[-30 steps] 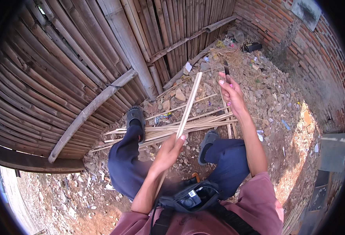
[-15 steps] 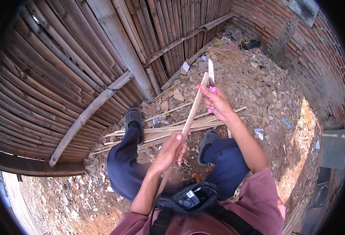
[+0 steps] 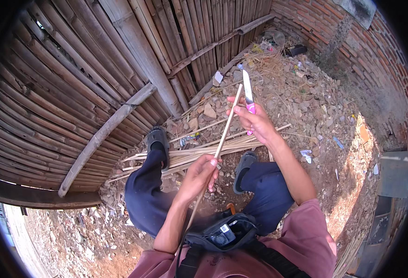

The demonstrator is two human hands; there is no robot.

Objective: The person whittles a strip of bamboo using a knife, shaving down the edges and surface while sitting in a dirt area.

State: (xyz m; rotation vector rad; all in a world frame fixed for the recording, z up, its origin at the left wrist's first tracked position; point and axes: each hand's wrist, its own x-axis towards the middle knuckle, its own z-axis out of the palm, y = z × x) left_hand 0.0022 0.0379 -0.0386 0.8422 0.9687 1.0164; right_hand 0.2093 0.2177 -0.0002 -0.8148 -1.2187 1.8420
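Taking the middle of the view as the clock's centre, the left hand (image 3: 198, 178) lies at six o'clock, closed around a thin pale strip (image 3: 225, 132) near its middle. The strip slants up to its tip at one o'clock, its lower end reaching down beside the left forearm. At two o'clock the right hand (image 3: 255, 121) grips a pink-handled knife (image 3: 248, 92), blade toward twelve, while its thumb and fingers meet the strip's upper part.

A second ago the right hand stood clear of the strip, the blade looking dark; now the blade shines pale just beside the tip. Half a second ago the strip showed a broad face; now it looks narrower, as if turned. Whether blade and strip touch I cannot tell.

Loose strips (image 3: 190, 160) lie on the rubble from eight to three o'clock, much as before, between the left shoe (image 3: 157, 139) at nine and the right shoe (image 3: 244, 169) at four. A bamboo wall (image 3: 69, 92) rises at ten, a brick wall (image 3: 370, 60) at two.
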